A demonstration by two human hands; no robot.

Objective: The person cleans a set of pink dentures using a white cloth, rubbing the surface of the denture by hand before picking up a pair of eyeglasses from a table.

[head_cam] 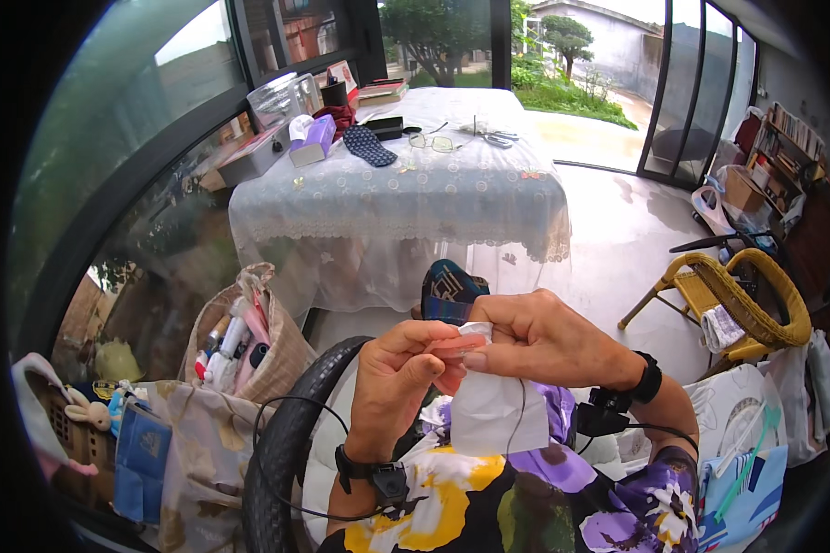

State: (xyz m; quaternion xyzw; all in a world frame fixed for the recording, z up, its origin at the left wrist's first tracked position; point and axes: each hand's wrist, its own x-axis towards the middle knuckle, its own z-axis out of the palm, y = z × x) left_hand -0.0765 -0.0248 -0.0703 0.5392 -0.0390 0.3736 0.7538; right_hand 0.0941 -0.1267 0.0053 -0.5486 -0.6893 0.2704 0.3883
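In front of my lap, my left hand and my right hand meet. Between the left thumb and fingers is a small pinkish item, partly covered by fingertips, and its exact kind is unclear. A white tissue hangs down from my right hand, its upper edge pinched between thumb and forefinger. That thumb also lies against the pinkish item. A thin dark cord runs down in front of the tissue. Each wrist wears a black strap; the left one carries a small device.
Ahead stands a table with a lace-edged cloth, bearing eyeglasses, a dark patterned cloth item and a purple tissue box. A fabric bag stands at left, a yellow wicker chair at right.
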